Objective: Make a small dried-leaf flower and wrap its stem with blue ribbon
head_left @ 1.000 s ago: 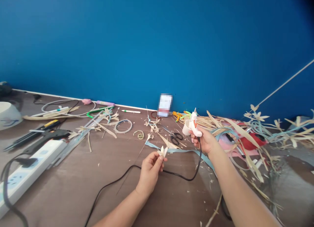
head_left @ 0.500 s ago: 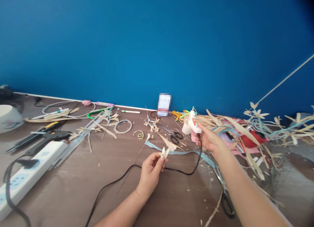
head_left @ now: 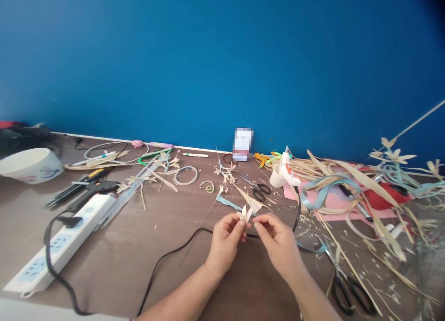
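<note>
Between the thumb and fingers of my left hand [head_left: 227,240] is a small pale flower [head_left: 245,213] with pointed petals, held upright over the table. My right hand [head_left: 276,240] is just to its right, thumb and forefinger pinched close to the petals. Whether those fingertips touch the flower or hold some small bit is too fine to make out. Beyond my right hand, a white hot glue gun [head_left: 286,169] stands nozzle up at a white cup [head_left: 276,176], its black cord [head_left: 298,210] curving down behind my hands.
Large scissors [head_left: 342,277] lie at the near right, smaller scissors [head_left: 260,191] farther back. Pale dried strips [head_left: 320,166] pile up on the right. A white power strip [head_left: 59,247], a dark glue gun [head_left: 92,191] and a white bowl [head_left: 33,166] occupy the left. A blue wall [head_left: 208,71] bounds the back.
My right hand has let go of the white glue gun, now standing by the cup, and has come to the flower in my left hand. The view has shifted left.
</note>
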Demonstrator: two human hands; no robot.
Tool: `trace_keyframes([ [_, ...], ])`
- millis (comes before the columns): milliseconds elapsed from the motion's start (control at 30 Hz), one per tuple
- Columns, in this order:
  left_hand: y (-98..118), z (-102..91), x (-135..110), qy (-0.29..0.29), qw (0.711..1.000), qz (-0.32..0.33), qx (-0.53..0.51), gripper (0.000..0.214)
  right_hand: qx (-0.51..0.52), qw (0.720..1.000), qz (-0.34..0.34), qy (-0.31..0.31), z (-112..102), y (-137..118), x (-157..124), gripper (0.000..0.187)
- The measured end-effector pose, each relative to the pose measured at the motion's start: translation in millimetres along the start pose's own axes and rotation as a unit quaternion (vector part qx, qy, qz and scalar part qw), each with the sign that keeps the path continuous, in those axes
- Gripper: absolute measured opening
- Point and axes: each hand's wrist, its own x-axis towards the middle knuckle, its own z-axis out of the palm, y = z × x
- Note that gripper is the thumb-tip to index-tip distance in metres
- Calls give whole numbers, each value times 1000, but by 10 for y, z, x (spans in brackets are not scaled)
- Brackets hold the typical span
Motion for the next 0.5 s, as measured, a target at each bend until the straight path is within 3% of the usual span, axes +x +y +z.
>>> trace_keyframes([
  [100, -3, -9, -2, -6, 1000, 7, -4, 20, 32, 999, 16, -12, 116, 69, 8, 13],
  [500, -10, -13, -12, -18, 1000, 5, 12, 17, 78, 995, 53, -37, 75, 100, 43, 19],
])
